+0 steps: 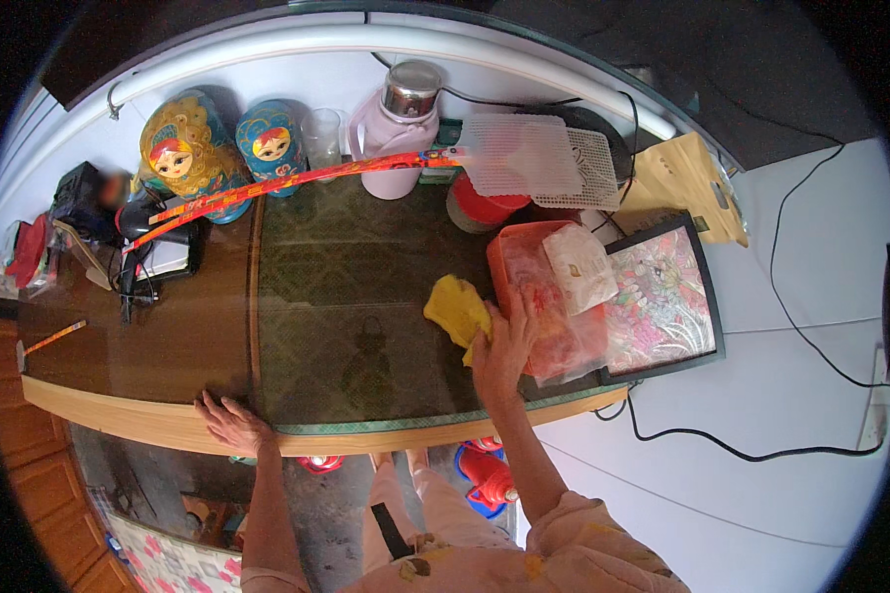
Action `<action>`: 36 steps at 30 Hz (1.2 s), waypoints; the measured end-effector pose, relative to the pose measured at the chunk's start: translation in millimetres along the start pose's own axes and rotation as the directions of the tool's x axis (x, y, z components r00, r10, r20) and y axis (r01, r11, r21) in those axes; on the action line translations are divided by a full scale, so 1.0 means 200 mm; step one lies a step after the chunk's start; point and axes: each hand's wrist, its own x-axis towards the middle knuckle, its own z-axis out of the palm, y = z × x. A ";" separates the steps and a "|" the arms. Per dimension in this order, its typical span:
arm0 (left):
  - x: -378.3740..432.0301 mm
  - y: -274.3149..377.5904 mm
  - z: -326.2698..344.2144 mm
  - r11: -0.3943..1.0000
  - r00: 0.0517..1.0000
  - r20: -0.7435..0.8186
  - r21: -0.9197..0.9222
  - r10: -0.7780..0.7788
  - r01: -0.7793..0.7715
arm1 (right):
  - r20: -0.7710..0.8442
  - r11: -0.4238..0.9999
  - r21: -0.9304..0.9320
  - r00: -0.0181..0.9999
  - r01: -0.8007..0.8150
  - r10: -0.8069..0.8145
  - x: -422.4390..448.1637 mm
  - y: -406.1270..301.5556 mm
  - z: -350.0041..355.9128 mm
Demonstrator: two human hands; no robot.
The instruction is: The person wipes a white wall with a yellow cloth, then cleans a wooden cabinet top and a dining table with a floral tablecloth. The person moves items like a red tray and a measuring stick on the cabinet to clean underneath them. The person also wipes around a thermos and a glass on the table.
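Note:
A yellow cloth lies bunched on the dark tabletop, and my right hand is on its right end, beside a red plastic basket. The thumb side touches the cloth; whether the fingers grip it or reach to the basket is hard to tell. In the basket are clear plastic film and a white packet. My left hand rests with fingers spread on the table's wooden front edge and holds nothing.
Two painted nesting dolls, a glass, a pink thermos and two fly swatters stand or lie along the back. A framed picture is at the right. Black electronics and cables sit at the left.

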 end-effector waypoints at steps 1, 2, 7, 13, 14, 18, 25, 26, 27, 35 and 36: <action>-0.01 0.00 0.00 1.000 1.000 0.001 -0.007 0.006 -0.006 | 0.005 0.997 0.067 0.999 0.044 -0.045 -0.02 -0.03 -0.03; -0.01 0.00 0.00 1.000 1.000 0.001 -0.013 0.013 -0.013 | 0.077 0.995 0.084 0.995 0.059 -0.066 -0.06 -0.04 0.00; -0.02 0.04 -0.02 1.000 0.999 0.036 -0.013 -0.002 0.003 | 0.358 0.985 0.101 0.919 0.138 -0.165 -0.18 -0.13 0.21; -0.02 0.04 -0.04 0.999 0.999 0.033 -0.045 0.003 -0.002 | 0.482 0.987 0.100 0.862 0.124 -0.157 -0.45 -0.06 0.01; -0.02 0.06 -0.04 0.998 1.000 0.031 -0.067 0.000 0.002 | 0.503 0.983 0.097 0.845 0.155 -0.183 -0.53 0.00 -0.07; -0.01 0.02 -0.02 0.998 0.999 0.037 -0.048 -0.035 0.037 | 0.456 0.985 0.101 0.874 0.139 -0.170 -0.69 0.34 -0.33; -0.02 0.07 -0.02 0.996 0.996 0.059 -0.062 -0.066 0.070 | 0.375 0.975 -0.222 0.923 0.001 0.084 -0.76 0.63 -0.46; -0.02 0.09 -0.04 0.996 0.996 0.059 -0.059 -0.064 0.067 | 0.371 0.986 -0.164 0.927 0.014 0.049 -0.77 0.56 -0.46; -0.02 0.09 -0.05 0.996 0.996 0.060 -0.056 -0.061 0.065 | 0.367 0.994 -0.106 0.930 0.025 0.015 -0.79 0.48 -0.43; -0.03 0.15 -0.11 0.991 0.996 0.063 -0.113 -0.069 0.076 | 0.466 0.970 0.121 0.850 0.213 -0.245 -0.39 -0.14 0.06; -0.03 0.13 -0.10 0.994 0.996 0.048 -0.086 -0.069 0.073 | 0.430 0.968 0.119 0.868 0.219 -0.249 -0.31 -0.20 0.15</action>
